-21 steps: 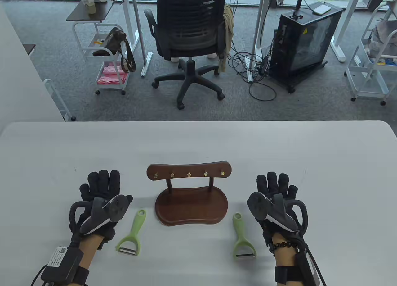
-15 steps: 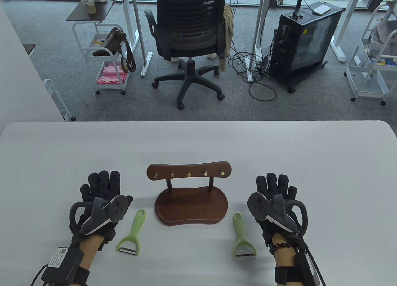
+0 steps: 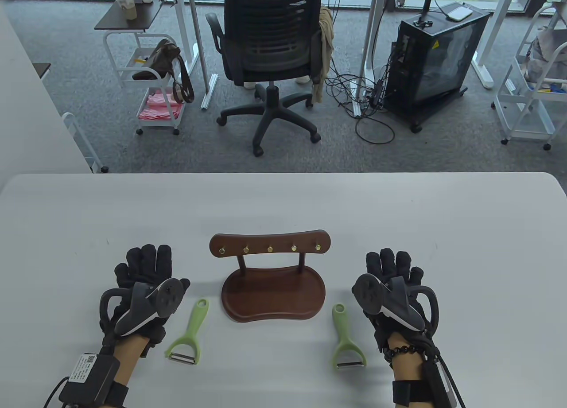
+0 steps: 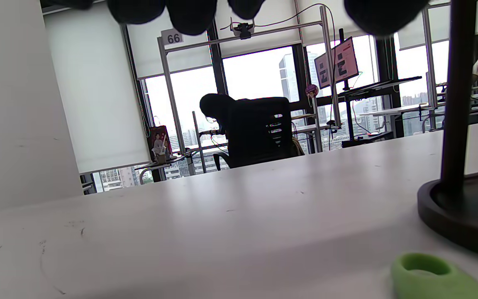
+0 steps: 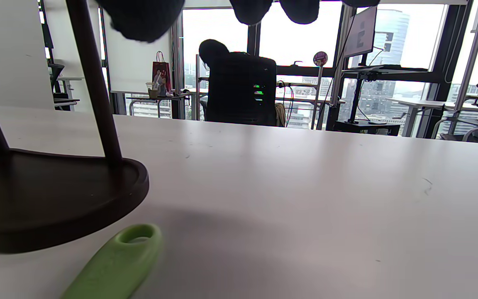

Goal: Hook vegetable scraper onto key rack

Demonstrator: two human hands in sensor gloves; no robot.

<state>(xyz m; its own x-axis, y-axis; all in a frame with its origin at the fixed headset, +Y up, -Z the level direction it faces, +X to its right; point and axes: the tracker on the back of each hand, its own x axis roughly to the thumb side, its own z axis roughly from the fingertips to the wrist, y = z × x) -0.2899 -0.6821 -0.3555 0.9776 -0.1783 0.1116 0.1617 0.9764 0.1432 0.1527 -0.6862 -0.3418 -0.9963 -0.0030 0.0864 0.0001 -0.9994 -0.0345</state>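
A dark wooden key rack (image 3: pixel 271 276) with several brass hooks stands at the table's centre. Two green vegetable scrapers lie flat on the table, one (image 3: pixel 189 333) left of the rack, one (image 3: pixel 345 338) right of it, blades toward me. My left hand (image 3: pixel 144 266) rests flat and empty on the table left of the left scraper. My right hand (image 3: pixel 394 264) rests flat and empty right of the right scraper. The left wrist view shows the rack's base (image 4: pixel 463 207) and a scraper handle tip (image 4: pixel 434 276). The right wrist view shows the base (image 5: pixel 52 195) and the other handle (image 5: pixel 118 257).
The white table (image 3: pixel 283 200) stretches wide behind the rack. Beyond its far edge stand an office chair (image 3: pixel 270 58), carts and a computer case on the floor.
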